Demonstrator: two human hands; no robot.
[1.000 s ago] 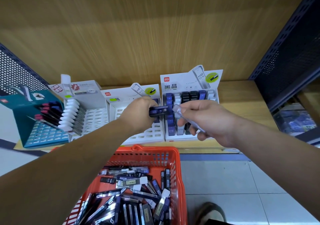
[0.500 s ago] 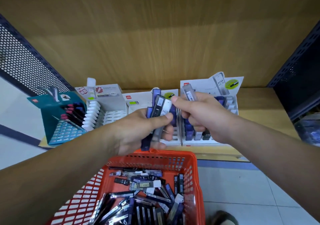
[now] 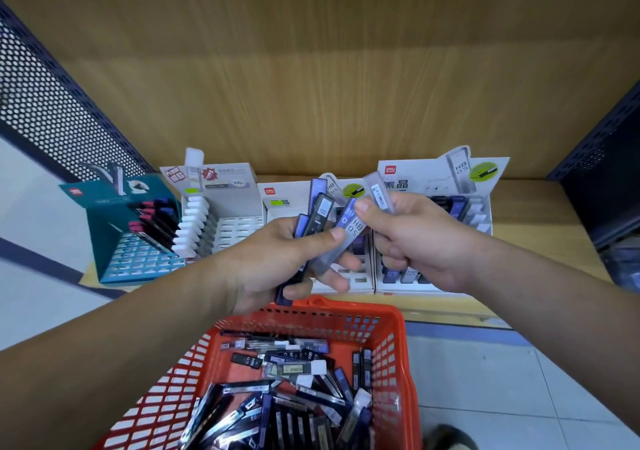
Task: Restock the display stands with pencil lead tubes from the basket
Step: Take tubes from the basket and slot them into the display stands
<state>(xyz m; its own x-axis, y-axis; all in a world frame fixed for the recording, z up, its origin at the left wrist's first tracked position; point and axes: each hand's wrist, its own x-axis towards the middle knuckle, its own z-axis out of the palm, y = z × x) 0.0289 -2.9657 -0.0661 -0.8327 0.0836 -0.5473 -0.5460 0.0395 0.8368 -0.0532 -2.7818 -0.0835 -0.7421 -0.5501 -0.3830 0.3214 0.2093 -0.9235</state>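
1. Four stands sit in a row on the wood shelf [image 3: 554, 207], backs to the wall panel. I'm seeing it all from the head cam, looking down.
2. Red basket [image 3: 398, 339] is below the shelf edge, nearest me, w/ a heap of loose tubes [image 3: 294, 397] lying every which way inside.
3. Stands, left to right:
   - teal stand [image 3: 104, 242] w/ pink- and blue-capped items
   - white stand [image 3: 235, 214] w/ a column of white caps, many slots bare
   - middle stand [image 3: 284, 204], mostly hidden behind the hands
   - right stand [image 3: 415, 176], part-filled w/ blue, dark & pale tubes
4. Left hand [image 3: 263, 266] has its fingers curled round a fan of tubes [image 3: 318, 217], thumb pressing an "HB 0.5" one across the front. It's above the basket's far rim, in front of the middle stand.
5. Right hand [image 3: 422, 242] pinches one clear tube [image 3: 379, 193] btwn thumb & forefinger, top end sticking up, other fingers curled under. It's just beside the fan, in front of the right stand.
6. Handling, my guess: tubes are light, stiff, smooth plastic, so slippery, esp. several at once. Lead inside is prob brittle, so no dropping. Best hold is across the flat faces near mid-length, leaving the bottom end free to go into a slot.
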